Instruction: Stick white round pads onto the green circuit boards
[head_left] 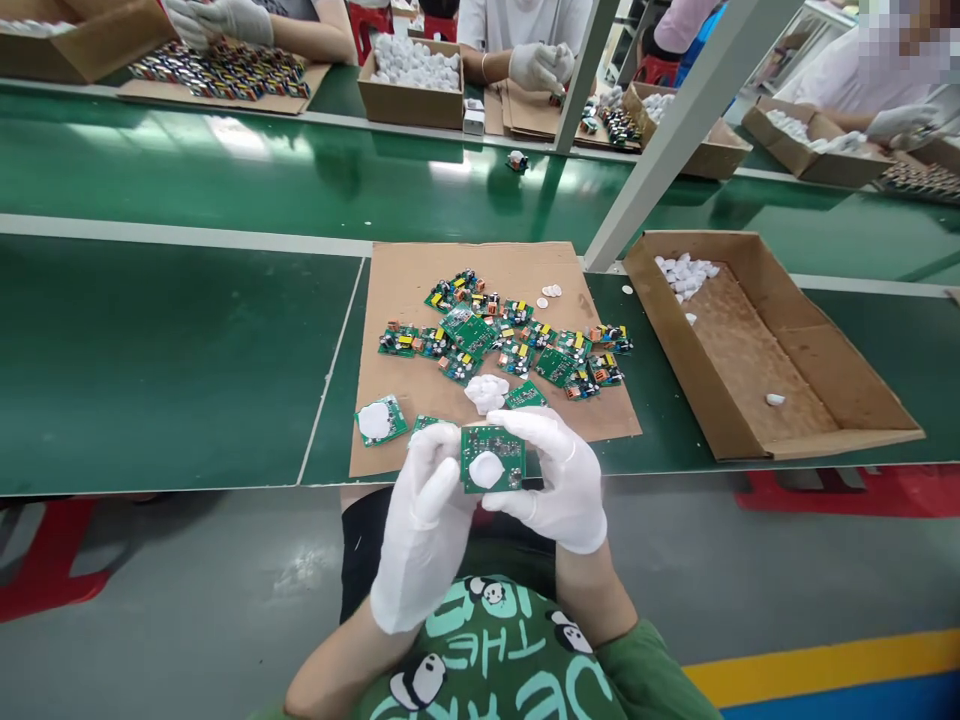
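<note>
Both of my hands wear white gloves and hold one green circuit board (511,462) upright in front of me. A round white pad (486,469) lies on the face turned to me. My left hand (431,510) grips the board's left edge; my right hand (559,478) pinches its right side between thumb and fingers. Just beyond lies a sheet of cardboard (405,275) with several circuit boards (516,356) spread over it. At its near left, another board (381,420) bears a white pad. A small heap of white pads (487,392) sits behind my hands.
To the right stands an open cardboard box (780,340) with white pads in its far corner. A slanted white post (675,150) rises behind it. Across the green conveyor belt (225,170), co-workers in gloves handle parts beside boxes of white pieces (416,65).
</note>
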